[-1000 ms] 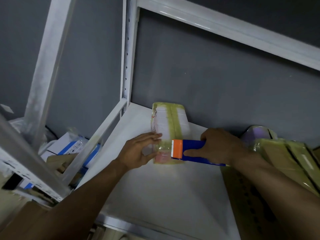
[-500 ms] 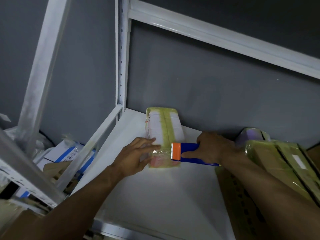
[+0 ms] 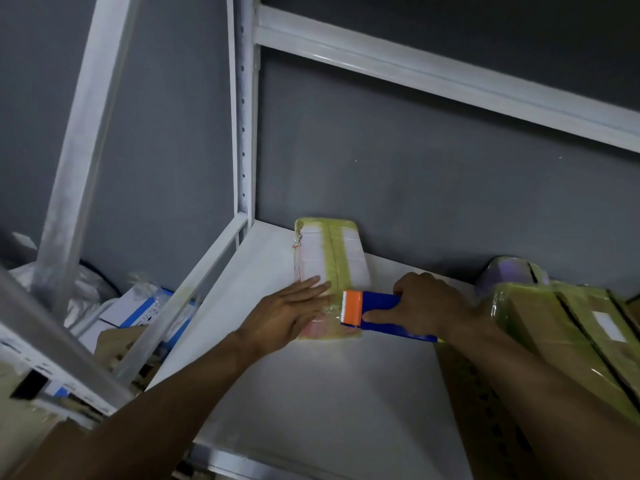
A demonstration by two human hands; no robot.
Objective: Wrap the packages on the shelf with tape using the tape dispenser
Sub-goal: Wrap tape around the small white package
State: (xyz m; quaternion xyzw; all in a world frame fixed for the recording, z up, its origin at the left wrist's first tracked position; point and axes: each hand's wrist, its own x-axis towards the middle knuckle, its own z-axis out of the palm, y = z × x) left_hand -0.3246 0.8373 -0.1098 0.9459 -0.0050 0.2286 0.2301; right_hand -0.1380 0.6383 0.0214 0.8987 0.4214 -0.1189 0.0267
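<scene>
A flat white package (image 3: 332, 258) with yellowish tape bands lies on the white shelf (image 3: 311, 393), its far end against the grey wall. My left hand (image 3: 291, 313) lies flat on the package's near left part, fingers stretched out and pressing down. My right hand (image 3: 422, 306) grips the blue tape dispenser (image 3: 377, 311). The dispenser's orange toothed head rests on the package's near right part, and clear tape shows crinkled between the head and my left fingers.
Brown boxes wrapped in yellowish tape (image 3: 568, 344) crowd the shelf's right side, with a purple roll-like object (image 3: 509, 273) behind them. A white upright post (image 3: 244, 133) stands at the shelf's back left corner. Blue-and-white boxes (image 3: 145, 310) sit lower left, beyond the shelf.
My left hand has flattened and slid a little farther onto the package. The dispenser head stays at the package's near right part.
</scene>
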